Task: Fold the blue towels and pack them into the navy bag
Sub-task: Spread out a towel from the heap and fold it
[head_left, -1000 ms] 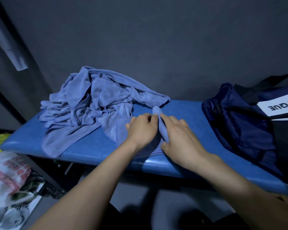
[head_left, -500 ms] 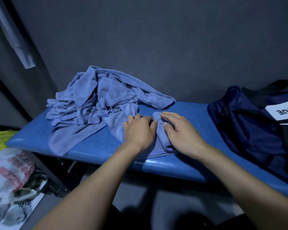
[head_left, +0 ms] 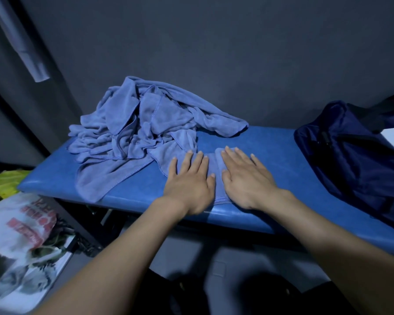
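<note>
Head view: left hand [head_left: 189, 180] and right hand [head_left: 243, 178], grip released, palms flat, press small folded blue cloth towel [head_left: 215, 176] on blue padded desk [head_left: 132, 192]. Likely smoothing; next, lift towel rightward into navy fabric bag [head_left: 350, 160].

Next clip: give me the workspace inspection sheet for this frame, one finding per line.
Surface: blue padded bench, against a dark wall.
Job's things: folded towel near the front edge; heap of unfolded towels at the left; navy bag at the right.
Clutter: printed bag and something yellow on the floor, left.
Hands: left hand and right hand press flat on the folded towel, no grip.
Cables: nothing seen.
Surroundings: pale bar upper left.
</note>
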